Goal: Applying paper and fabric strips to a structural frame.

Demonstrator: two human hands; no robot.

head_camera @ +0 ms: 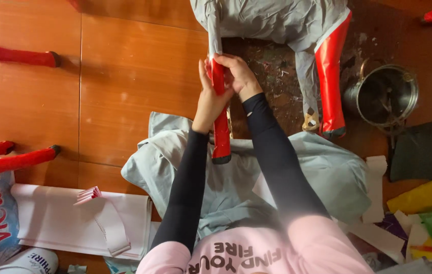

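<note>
Seen from the head camera, both hands close around one red leg [220, 122] of a paper-wrapped figure [277, 20]. The left hand [209, 99] grips the leg from its left side, fingers curled onto it. The right hand [239, 75] wraps the leg from the right and above, fingers folded over where red meets grey paper. The leg hangs down between the forearms, over a pale cloth [175, 152]. To the right of the hands stands a second red leg [330, 76], and beyond it a metal pot [386, 94]. Below-left of the hands lie white sheets [53, 218].
</note>
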